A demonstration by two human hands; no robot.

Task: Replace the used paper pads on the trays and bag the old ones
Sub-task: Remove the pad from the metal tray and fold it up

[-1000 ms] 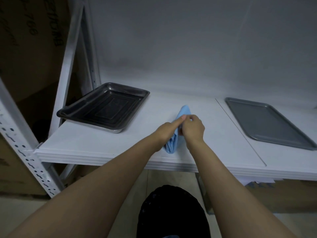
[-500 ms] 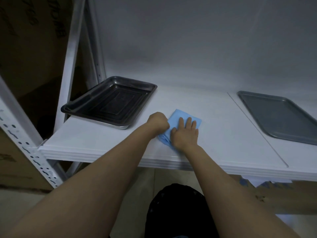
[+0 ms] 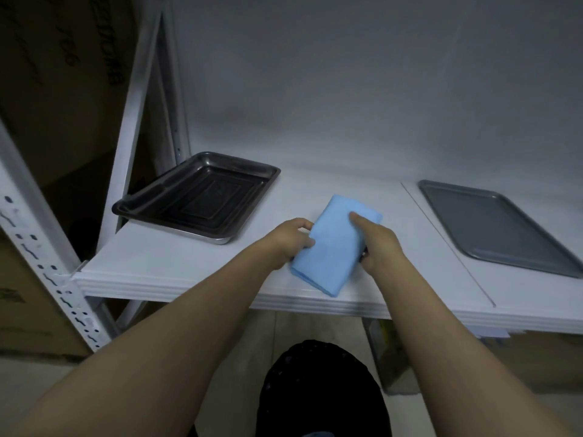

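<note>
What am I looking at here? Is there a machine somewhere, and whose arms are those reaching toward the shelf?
There is no machine here. These are a person's two bare arms, filmed by one wide-angle camera worn on the head and looking forward and down, so you see roughly what the person sees. The left hand and the right hand each hold one side of a folded light-blue paper pad at the white shelf board. I cannot tell whether the pad touches the board. On the shelf's left lies a deep black rectangular metal tray, and on its right a flat grey rectangular tray. Neither tray has a pad in it. The dark rounded shape at the bottom is too dim to identify.
</note>
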